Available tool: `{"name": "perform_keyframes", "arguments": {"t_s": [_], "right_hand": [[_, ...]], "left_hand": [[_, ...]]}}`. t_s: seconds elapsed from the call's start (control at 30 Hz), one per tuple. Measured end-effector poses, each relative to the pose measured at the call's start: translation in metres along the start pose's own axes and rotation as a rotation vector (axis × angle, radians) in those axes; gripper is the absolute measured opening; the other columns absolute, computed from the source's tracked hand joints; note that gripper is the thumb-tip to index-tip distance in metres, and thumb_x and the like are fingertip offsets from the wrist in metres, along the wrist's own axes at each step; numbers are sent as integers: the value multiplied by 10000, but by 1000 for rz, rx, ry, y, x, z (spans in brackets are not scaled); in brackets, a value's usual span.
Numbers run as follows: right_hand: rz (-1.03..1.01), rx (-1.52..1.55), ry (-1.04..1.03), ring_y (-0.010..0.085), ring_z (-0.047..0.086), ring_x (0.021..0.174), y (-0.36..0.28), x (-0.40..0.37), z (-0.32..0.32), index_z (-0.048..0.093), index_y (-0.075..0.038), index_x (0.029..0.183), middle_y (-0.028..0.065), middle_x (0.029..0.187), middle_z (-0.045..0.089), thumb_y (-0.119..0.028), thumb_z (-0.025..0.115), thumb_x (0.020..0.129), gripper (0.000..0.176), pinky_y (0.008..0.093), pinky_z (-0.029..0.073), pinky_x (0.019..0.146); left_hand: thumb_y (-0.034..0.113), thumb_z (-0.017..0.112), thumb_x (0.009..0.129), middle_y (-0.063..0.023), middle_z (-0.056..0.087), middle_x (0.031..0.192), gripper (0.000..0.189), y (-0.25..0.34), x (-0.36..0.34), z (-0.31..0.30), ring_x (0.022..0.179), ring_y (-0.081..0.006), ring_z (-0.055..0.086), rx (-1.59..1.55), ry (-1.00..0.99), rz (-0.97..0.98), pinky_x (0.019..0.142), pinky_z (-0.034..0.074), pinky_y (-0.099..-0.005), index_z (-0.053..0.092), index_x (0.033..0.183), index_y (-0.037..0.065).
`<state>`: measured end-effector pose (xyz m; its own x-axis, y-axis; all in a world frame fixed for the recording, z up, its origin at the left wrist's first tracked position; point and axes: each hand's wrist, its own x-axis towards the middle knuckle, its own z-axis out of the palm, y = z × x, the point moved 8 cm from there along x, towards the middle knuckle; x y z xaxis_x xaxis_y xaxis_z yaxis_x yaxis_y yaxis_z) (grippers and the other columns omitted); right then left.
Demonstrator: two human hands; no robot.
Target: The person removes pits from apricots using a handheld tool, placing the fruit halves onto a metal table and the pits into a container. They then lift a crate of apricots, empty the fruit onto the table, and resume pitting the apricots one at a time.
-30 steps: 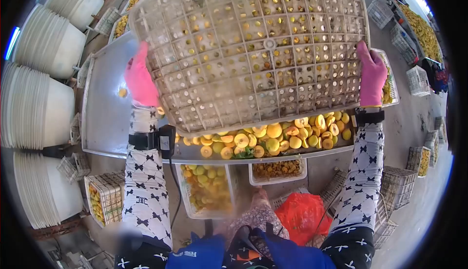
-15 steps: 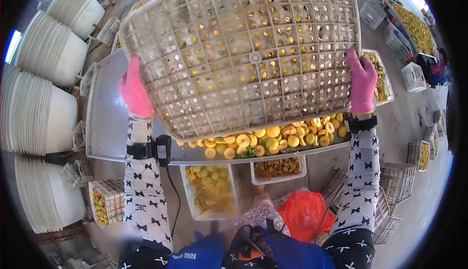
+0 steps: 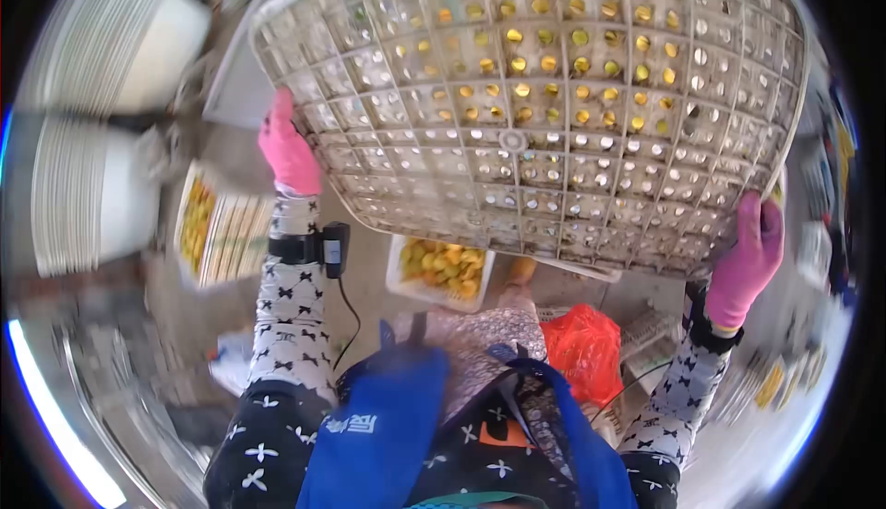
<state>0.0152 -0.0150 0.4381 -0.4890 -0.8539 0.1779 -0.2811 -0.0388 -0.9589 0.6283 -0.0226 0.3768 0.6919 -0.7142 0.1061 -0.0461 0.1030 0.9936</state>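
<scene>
held crate, grey floor, stacked white tubs

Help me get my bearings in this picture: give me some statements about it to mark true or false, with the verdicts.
1. The left hand and right hand both hold the crate. True.
2. The crate's bottom is solid. False: it is full of holes.
3. The left sleeve has dark bows on white. True.
4. In the picture, the red bag is left of the fruit tub. False: it is to the right.
</scene>
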Motion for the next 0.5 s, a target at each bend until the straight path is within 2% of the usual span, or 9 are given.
{"name": "perform_keyframes", "arguments": {"t_s": [0.03,0.07,0.17,0.27,0.3,0.33,0.4,0.43,0.5], "right_hand": [[-53,9,-41,15,323,653,-7,4,30,583,-45,808,-99,730,421,-117,669,923,160,201,237,555],[-69,19,-142,31,368,656,0,13,58,608,-38,848,-80,726,453,-105,709,888,128,204,288,561],[-356,-120,-356,78,449,639,-39,19,175,613,-49,856,-31,722,507,-108,772,824,173,224,370,579],[-597,-61,-567,112,558,680,-40,-23,301,671,-46,914,22,765,605,-136,834,760,242,251,439,595],[-581,-75,-630,212,594,661,-43,-50,346,678,-69,859,71,784,627,-277,831,752,279,319,490,584],[-580,-3,-721,196,611,680,-47,-82,388,694,-97,876,62,777,629,-376,789,786,309,293,488,574],[-770,-111,-1095,173,617,733,-45,-194,456,663,-95,960,69,820,633,-330,672,864,254,320,495,619],[-851,-141,-1286,161,620,759,-40,-252,486,648,-94,1003,73,841,635,-307,613,904,238,333,498,641],[-716,433,-1323,236,613,793,-22,-342,498,607,-29,901,119,829,613,-159,583,874,135,387,499,694]], "left_hand": [[407,616,948,-8,601,824,351,-12,3,-22,752,-122,544,-18,86,-10,706,445,-284,645,972,58],[414,615,949,5,574,767,344,-22,6,-42,717,-110,520,-35,170,-21,668,432,-281,641,918,72],[442,621,941,27,481,670,355,-74,10,-132,652,-96,471,220,232,-187,600,393,-277,591,823,108],[485,604,934,22,470,683,378,-149,-29,-218,632,-103,465,-41,530,-525,579,374,-282,570,819,127],[487,602,932,17,472,711,370,-164,-42,-252,659,-110,466,-60,585,-566,602,371,-296,565,843,129],[488,601,929,12,474,739,363,-173,-57,-285,685,-118,467,-65,642,-587,625,369,-311,560,868,132],[490,597,925,1,478,795,356,-182,-82,-346,738,-133,469,-65,735,-586,671,363,-339,549,917,138],[492,596,923,-4,480,823,356,-202,-105,-401,765,-141,470,-98,770,-581,695,360,-353,544,941,141],[494,593,918,-15,484,879,361,-210,-134,-464,818,-156,471,-101,848,-579,741,355,-381,533,991,146]]}}
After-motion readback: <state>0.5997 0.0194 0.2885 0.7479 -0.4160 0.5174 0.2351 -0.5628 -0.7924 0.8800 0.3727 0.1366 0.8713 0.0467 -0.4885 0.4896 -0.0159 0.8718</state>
